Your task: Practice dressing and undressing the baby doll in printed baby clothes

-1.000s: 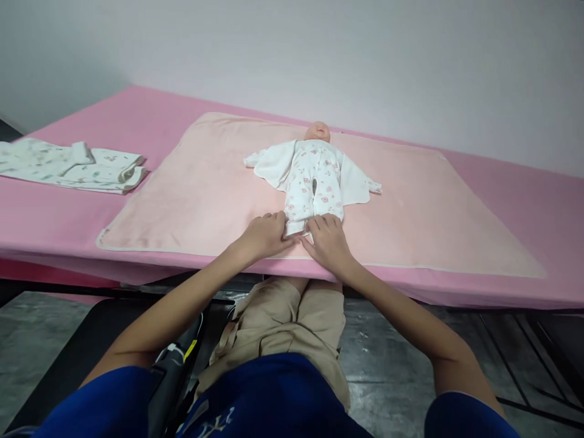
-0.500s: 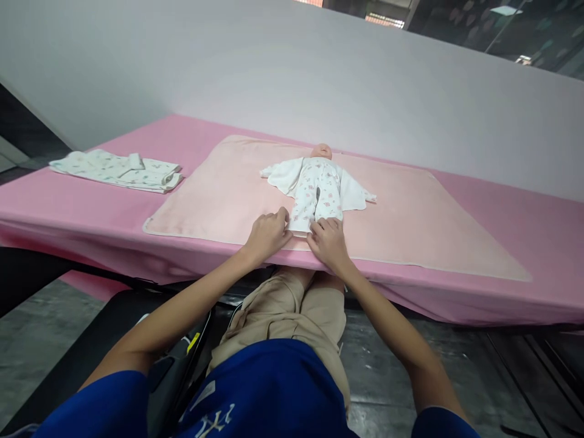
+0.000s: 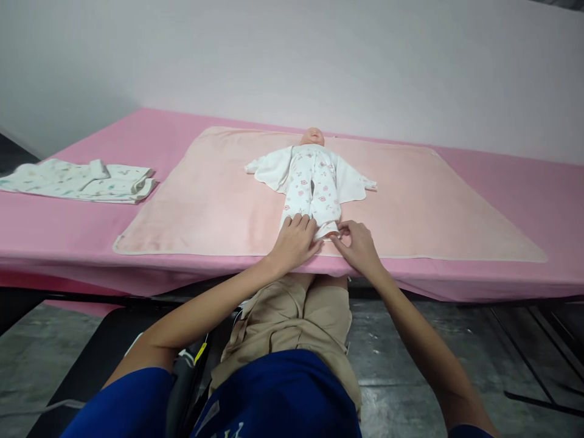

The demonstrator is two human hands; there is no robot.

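Note:
A baby doll [image 3: 312, 136] lies on its back, its head toward the wall. White baby clothes [image 3: 314, 173] with a pink print cover its body and legs, and plain white sleeves [image 3: 274, 167] spread out to both sides. Over the end of the left-side leg, my left hand [image 3: 295, 242] is closed on the fabric, its thumb reaching toward the other cuff. My right hand [image 3: 360, 246] pinches the edge of the right-side leg cuff [image 3: 327, 230], which gapes a little with something orange-pink inside. The left-side cuff is hidden under my fingers.
A pale pink blanket [image 3: 205, 201] lies beneath the doll on a pink-covered table [image 3: 515, 182]. Folded printed baby clothes [image 3: 82, 179] rest at the left. A white wall [image 3: 292, 67] rises behind, and a black chair [image 3: 95, 359] stands at lower left.
My hands have shifted from the left-side leg's cuff toward the right: the right hand now holds the right-side cuff, and the left lies over the left-side leg end. The view has tilted down.

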